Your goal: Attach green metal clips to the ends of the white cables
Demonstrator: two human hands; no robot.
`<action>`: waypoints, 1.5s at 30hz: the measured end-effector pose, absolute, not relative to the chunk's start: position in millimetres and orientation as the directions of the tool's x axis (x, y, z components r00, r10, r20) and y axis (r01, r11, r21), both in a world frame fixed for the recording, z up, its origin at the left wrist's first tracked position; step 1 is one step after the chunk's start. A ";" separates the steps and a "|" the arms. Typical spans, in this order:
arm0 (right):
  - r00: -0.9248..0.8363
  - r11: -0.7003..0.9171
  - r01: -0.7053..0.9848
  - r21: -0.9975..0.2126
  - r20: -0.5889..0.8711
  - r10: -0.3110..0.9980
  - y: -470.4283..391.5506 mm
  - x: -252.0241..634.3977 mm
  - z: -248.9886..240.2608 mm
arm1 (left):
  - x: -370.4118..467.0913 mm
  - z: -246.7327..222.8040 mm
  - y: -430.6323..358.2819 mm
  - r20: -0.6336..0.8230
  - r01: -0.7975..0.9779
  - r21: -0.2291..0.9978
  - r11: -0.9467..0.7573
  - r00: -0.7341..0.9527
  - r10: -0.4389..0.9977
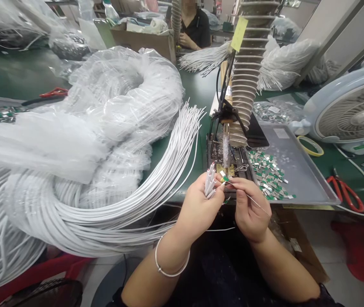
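1. While my left grip (201, 207) was closed round a bunch of white cable ends (210, 183), a small green board with a metal plug (224, 177) sat at its fingertips, just in front of the upright metal rod (226, 147) that stood over the surface (195, 87)
2. My right grip (252, 209) was pinched together on a thin wire (255, 202), its fingertips close beside the board; whether they touched it too, I could not tell
3. I judged the board light and rigid but fragile, best taken by its edges, since the metal plug looked smooth enough to slip
4. The thin wire seemed soft and easily bent, so a pinch near its end would steer it best
5. The cable ends looked light and springy, and gathering them in the palm seemed the way to stop single ones sliding out
6. To my left curved the long cable bundle (137, 209), probably heavy as a mass
7. To my right, many loose boards (270, 175) lay in the grey tray (308, 179)
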State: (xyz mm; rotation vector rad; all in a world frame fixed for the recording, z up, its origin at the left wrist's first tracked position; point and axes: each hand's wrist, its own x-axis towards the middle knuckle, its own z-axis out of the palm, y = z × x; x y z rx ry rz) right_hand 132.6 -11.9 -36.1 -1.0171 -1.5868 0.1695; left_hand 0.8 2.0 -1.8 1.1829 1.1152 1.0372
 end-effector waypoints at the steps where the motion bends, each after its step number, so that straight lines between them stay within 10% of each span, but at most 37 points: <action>1: 0.058 0.608 0.512 -0.607 0.731 0.680 -12.8 133.1 -36.3 | 0.3 -3.9 1.3 -0.091 -0.024 0.995 0.096 0.171 0.981; 20: -0.068 0.554 0.565 -0.611 0.635 0.770 -44.8 157.3 -28.8 | -10.2 -23.2 -24.4 -0.037 0.166 0.986 -0.004 0.247 0.968; 30: 0.085 0.153 0.902 -0.403 0.513 0.854 -4.6 213.8 -11.8 | -14.6 -40.3 -14.4 -0.129 -0.384 0.851 0.357 0.506 0.853; 45: 0.124 -0.127 0.989 -0.074 -0.047 0.991 35.1 221.8 0.6 | -6.6 -42.3 -15.6 -0.149 -0.641 0.654 0.403 0.413 0.898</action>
